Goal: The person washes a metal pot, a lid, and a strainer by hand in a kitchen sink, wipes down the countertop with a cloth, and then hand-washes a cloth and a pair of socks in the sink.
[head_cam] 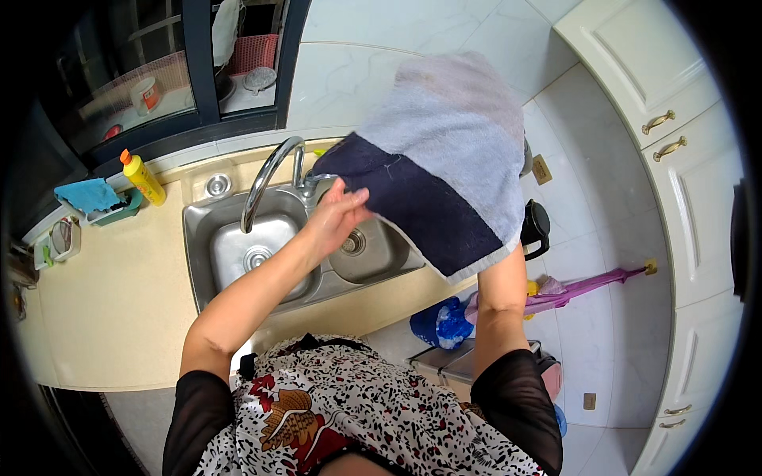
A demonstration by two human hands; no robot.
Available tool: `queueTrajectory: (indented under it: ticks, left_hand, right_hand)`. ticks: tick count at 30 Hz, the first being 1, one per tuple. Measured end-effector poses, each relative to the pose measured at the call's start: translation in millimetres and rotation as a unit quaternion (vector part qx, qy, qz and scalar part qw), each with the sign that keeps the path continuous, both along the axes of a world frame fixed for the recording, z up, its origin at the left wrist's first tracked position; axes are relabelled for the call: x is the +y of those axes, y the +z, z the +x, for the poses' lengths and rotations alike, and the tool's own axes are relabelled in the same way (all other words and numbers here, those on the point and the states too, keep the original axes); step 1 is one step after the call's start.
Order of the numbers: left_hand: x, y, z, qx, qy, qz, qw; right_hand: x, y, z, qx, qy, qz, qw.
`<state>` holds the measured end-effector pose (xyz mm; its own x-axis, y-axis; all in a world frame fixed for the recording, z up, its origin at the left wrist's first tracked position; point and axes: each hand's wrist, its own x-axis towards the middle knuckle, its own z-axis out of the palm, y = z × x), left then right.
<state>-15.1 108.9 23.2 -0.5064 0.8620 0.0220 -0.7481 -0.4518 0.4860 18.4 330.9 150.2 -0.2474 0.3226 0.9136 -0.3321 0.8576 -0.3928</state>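
A terry towel (452, 149) with grey, pale blue and dark navy bands is spread in the air over the right part of the sink. My left hand (342, 214) pinches its lower left edge, at the navy band, with thumb and fingers. My right forearm (503, 285) reaches up behind the towel's right side, and the cloth hides my right hand. Beneath my left arm is a stainless steel double-bowl sink (199, 262). A chrome gooseneck faucet (268, 169) arches over the left bowl, just left of the towel.
On the beige counter (113, 297) stand a yellow bottle (144, 178), a green caddy with a blue cloth (89, 195) and a white tray (59, 241). A black kettle (536, 229) and a folded purple umbrella (583, 288) are at right. White cabinets (643, 53) line the far right.
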Motion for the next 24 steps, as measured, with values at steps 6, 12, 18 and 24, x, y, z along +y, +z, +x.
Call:
queueTrajectory:
  ticks: [6, 12, 18, 24]
  left_hand:
    - [-11, -5, 22, 0.073, -0.088, -0.052, 0.992]
    - [-18, -20, 10, 0.044, -0.103, -0.043, 0.993]
    - [-18, -15, 14, 0.014, -0.148, -0.082, 0.986]
    - [-9, -16, 67, 0.508, 0.104, -0.236, 0.822]
  right_hand:
    - [-12, -15, 26, 0.002, -0.002, 0.013, 1.0]
    - [-14, -21, 23, 0.005, 0.004, 0.028, 1.0]
    - [-17, -8, 13, 0.017, 0.014, 0.065, 0.998]
    - [-47, 0, -32, 0.029, 0.077, 0.074, 0.994]
